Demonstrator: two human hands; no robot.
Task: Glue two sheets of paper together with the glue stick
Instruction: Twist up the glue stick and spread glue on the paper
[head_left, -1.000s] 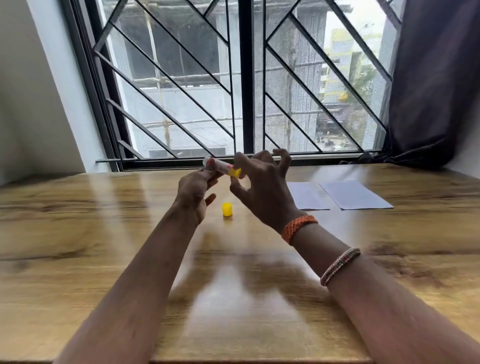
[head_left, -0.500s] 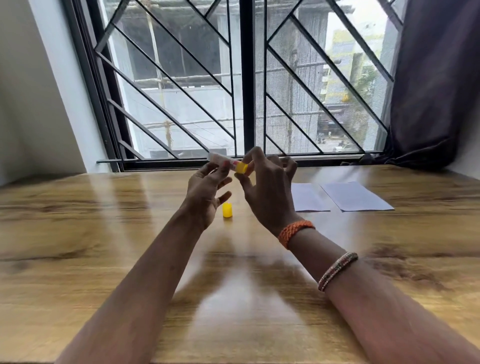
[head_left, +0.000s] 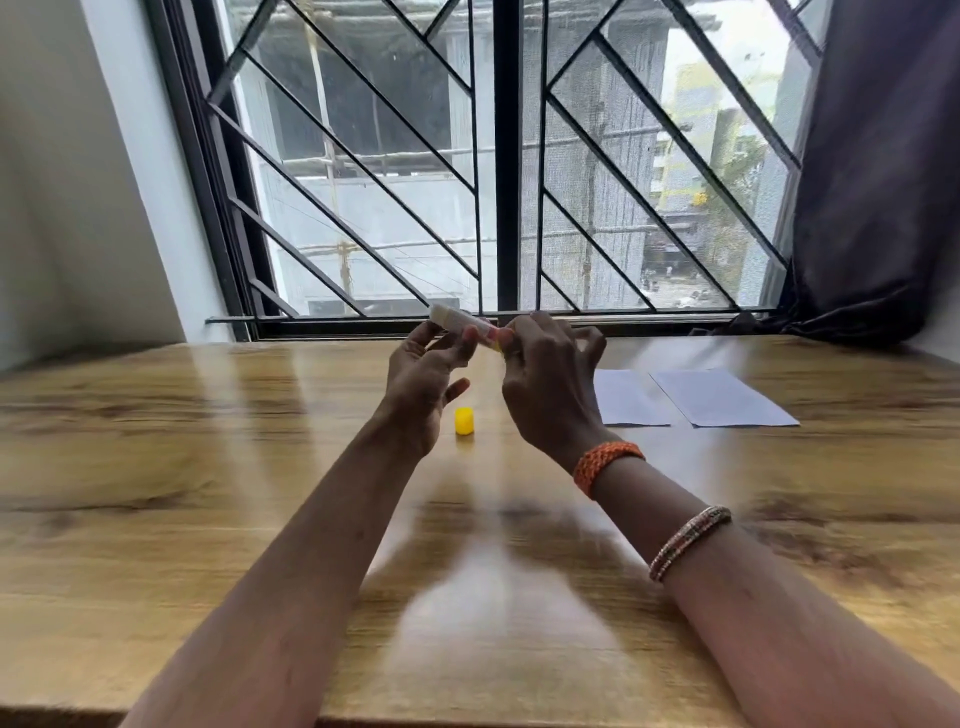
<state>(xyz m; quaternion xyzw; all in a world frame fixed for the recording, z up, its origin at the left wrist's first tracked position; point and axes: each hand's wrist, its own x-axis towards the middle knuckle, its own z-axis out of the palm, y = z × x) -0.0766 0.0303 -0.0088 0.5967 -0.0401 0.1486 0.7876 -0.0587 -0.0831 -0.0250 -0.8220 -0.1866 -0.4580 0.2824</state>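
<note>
A white glue stick (head_left: 460, 323) with a yellow base lies roughly level in the air above the wooden table (head_left: 208, 467). My left hand (head_left: 426, 384) pinches its white barrel between thumb and fingertips. My right hand (head_left: 550, 389) pinches the yellow base end. The stick's yellow cap (head_left: 464, 420) stands on the table right below the hands. Two white paper sheets lie flat side by side on the table to the right: the nearer sheet (head_left: 631, 400) is partly hidden by my right hand, the farther sheet (head_left: 722, 399) is in full view.
A barred window (head_left: 498, 156) runs along the table's far edge. A dark curtain (head_left: 883, 182) hangs at the far right, its hem bunched on the table corner. A white wall stands at the left.
Both hands have lifted the glue stick a little higher and the fingers have shifted round it. The cap and the sheets have not moved.
</note>
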